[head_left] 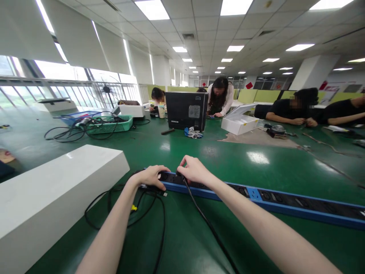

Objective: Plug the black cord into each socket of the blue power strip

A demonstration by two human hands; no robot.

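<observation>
currently, right hand [194, 169] pinches a black cable [204, 218] (left hand [150, 176] clasps power strip [254, 194]).

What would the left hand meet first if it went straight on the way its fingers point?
Probably the right hand or the black plug it holds, just ahead of the left hand along the power strip; depth leaves unclear which comes first.

I count the wearer's two bare hands [151, 177] [195, 170] and one long blue-and-black power strip [254, 193]. I also count one green plastic basket [126, 125].
</observation>
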